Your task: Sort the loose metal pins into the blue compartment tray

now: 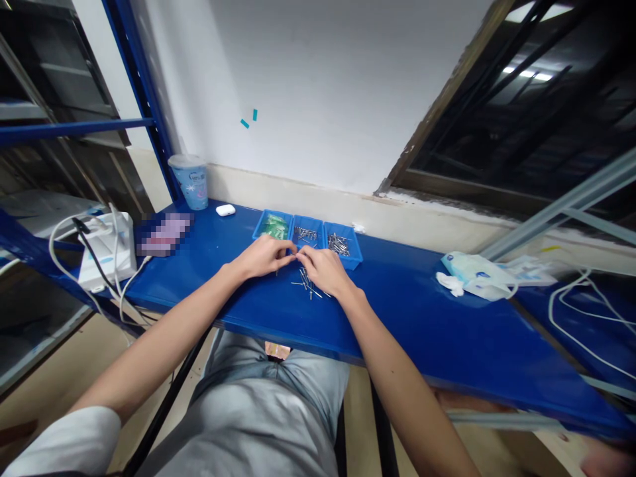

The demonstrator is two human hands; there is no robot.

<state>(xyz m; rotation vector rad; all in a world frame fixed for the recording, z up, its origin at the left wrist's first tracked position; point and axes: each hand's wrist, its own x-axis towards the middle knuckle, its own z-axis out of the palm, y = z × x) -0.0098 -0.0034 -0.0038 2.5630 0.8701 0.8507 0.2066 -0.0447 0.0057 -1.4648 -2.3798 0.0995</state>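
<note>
My left hand [268, 256] and my right hand [322, 267] meet over the blue table, just in front of three small blue trays. The thumb and fingers of each hand are pinched together, with the fingertips almost touching. Whatever lies between them is too small to make out. Below my right hand, a loose pile of thin metal pins [309, 286] lies on the tabletop. The left tray [257, 232] holds green and clear pieces. Dark metal pins fill part of the middle tray [309, 222], and silvery pins lie in the right tray [354, 252].
On the left are a lidded cup [191, 185], a white case [225, 210], a pixelated pinkish item [166, 235] and a white power strip [106, 255] with cables. Tissue packaging [479, 275] lies right. A wall stands behind the table [422, 318].
</note>
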